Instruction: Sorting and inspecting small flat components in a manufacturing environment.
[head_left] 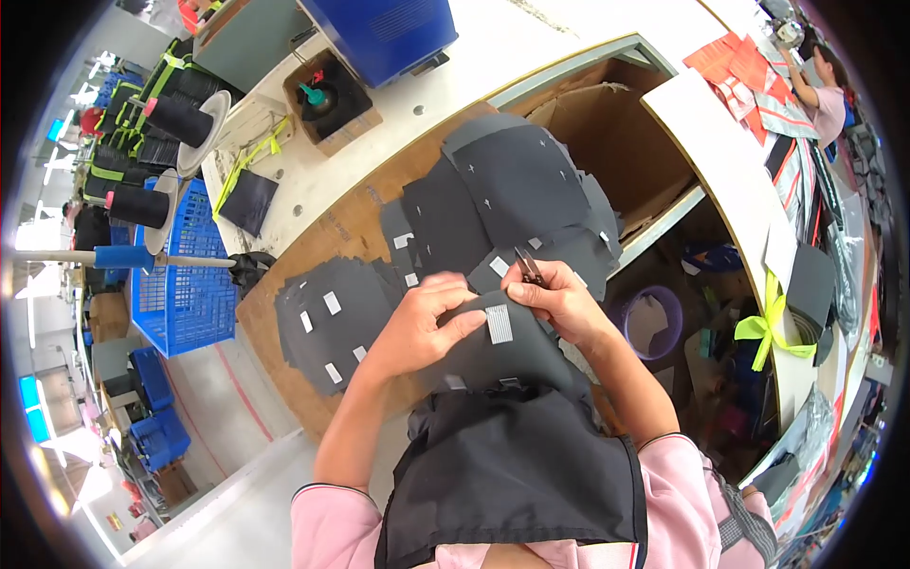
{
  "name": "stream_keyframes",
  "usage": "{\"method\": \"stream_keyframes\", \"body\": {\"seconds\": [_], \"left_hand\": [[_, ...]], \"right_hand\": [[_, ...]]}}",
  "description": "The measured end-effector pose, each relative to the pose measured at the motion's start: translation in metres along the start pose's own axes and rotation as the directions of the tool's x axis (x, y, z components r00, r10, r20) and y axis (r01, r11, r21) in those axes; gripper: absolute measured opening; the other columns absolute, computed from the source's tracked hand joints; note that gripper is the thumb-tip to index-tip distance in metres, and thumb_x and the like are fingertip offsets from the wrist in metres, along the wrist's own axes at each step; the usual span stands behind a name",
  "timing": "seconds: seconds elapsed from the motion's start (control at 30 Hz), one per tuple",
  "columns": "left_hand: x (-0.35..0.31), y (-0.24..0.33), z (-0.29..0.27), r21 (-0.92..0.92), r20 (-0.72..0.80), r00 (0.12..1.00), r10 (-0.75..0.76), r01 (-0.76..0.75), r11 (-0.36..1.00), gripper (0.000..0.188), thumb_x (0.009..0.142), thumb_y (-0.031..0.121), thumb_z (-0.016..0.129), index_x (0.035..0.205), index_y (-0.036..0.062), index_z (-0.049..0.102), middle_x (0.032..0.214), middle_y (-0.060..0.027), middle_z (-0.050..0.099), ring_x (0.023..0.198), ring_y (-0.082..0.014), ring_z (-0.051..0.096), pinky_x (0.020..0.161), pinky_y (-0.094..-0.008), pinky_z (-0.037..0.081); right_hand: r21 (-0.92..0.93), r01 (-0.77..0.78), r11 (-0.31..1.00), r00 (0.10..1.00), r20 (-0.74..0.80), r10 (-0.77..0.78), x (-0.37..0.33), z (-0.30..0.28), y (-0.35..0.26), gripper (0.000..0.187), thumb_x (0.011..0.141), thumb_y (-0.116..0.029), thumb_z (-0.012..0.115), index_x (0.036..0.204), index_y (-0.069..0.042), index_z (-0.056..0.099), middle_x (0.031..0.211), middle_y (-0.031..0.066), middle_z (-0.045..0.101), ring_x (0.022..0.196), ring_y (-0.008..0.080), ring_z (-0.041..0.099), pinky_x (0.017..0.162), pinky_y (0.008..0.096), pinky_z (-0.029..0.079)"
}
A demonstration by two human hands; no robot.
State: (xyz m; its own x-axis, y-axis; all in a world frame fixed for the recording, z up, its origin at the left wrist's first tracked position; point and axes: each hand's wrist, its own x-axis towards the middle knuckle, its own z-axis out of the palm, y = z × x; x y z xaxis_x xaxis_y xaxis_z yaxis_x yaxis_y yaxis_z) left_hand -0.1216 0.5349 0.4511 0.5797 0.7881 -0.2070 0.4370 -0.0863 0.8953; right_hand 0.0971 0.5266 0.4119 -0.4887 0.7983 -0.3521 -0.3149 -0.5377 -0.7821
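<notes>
A dark grey fabric piece (517, 360) with a striped pale patch (500, 324) lies close to my apron. My left hand (422, 327) grips its upper left edge, thumb on top beside the patch. In my right hand (564, 305) are small dark thread snips (528, 269), their two points upward; its fingers also meet the fabric's upper edge. Just beyond my hands is a pile of dark grey pieces (517, 180), some with white marks. To the left, another stack of grey pieces (336, 318) bears small white patches.
The pieces rest on a brown board (318, 228). Behind it, a cardboard box (334, 114) holds a green-topped item beside a blue bin (384, 38). Black thread cones (180, 121) and a blue basket (185, 275) stand left. A purple-rimmed round container (652, 322) sits lower right; a person (827, 90) is far right.
</notes>
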Motion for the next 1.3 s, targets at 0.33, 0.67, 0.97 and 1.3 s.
{"method": "stream_keyframes", "body": {"seconds": [0.33, 0.67, 0.97, 1.3], "left_hand": [[-0.004, 0.014, 0.014, -0.624, -0.005, 0.918, -0.397, 0.307, 0.718, 0.024, 0.094, 0.023, 0.048, 0.099, 0.002, 0.06, 0.074, 0.0039, 0.055, 0.072, -0.0036, 0.048, 0.065, -0.0213, 0.04], [-0.007, 0.017, 0.007, -0.546, 0.089, 0.927, -0.365, 0.352, 0.76, 0.024, 0.093, 0.022, 0.048, 0.099, 0.0028, 0.06, 0.074, 0.0044, 0.053, 0.07, -0.0038, 0.046, 0.065, -0.0213, 0.038], [-0.007, 0.024, 0.006, -0.482, 0.067, 0.923, -0.379, 0.362, 0.798, 0.023, 0.093, 0.02, 0.047, 0.096, 0.0018, 0.06, 0.07, 0.0044, 0.051, 0.069, -0.0034, 0.045, 0.064, -0.0211, 0.037], [-0.01, 0.022, 0.011, -0.511, -0.035, 0.924, -0.382, 0.312, 0.801, 0.021, 0.093, 0.019, 0.048, 0.095, 0.0018, 0.059, 0.07, 0.0048, 0.05, 0.067, -0.0036, 0.043, 0.061, -0.021, 0.035]], "right_hand": [[-0.929, 0.335, 0.157, 0.685, 0.126, -0.718, -0.035, 0.018, -0.001, 0.039, 0.063, -0.005, 0.075, 0.1, -0.008, 0.062, 0.082, 0.0049, 0.054, 0.06, 0.0191, 0.054, 0.056, 0.0298, 0.044], [-0.884, 0.467, -0.017, 0.623, 0.342, -0.704, -0.027, 0.013, -0.01, 0.034, 0.06, -0.005, 0.074, 0.092, -0.008, 0.064, 0.073, 0.0028, 0.054, 0.056, 0.018, 0.052, 0.051, 0.0288, 0.042], [-0.895, 0.445, 0.03, 0.64, 0.294, -0.71, -0.035, 0.016, -0.011, 0.037, 0.059, -0.004, 0.075, 0.094, -0.007, 0.063, 0.073, 0.0032, 0.054, 0.056, 0.0185, 0.052, 0.05, 0.0287, 0.041], [-0.928, 0.343, 0.143, 0.622, 0.11, -0.776, -0.036, 0.036, 0.009, 0.033, 0.062, -0.002, 0.074, 0.093, -0.005, 0.062, 0.074, 0.0065, 0.054, 0.059, 0.0221, 0.055, 0.05, 0.0312, 0.044]]}}
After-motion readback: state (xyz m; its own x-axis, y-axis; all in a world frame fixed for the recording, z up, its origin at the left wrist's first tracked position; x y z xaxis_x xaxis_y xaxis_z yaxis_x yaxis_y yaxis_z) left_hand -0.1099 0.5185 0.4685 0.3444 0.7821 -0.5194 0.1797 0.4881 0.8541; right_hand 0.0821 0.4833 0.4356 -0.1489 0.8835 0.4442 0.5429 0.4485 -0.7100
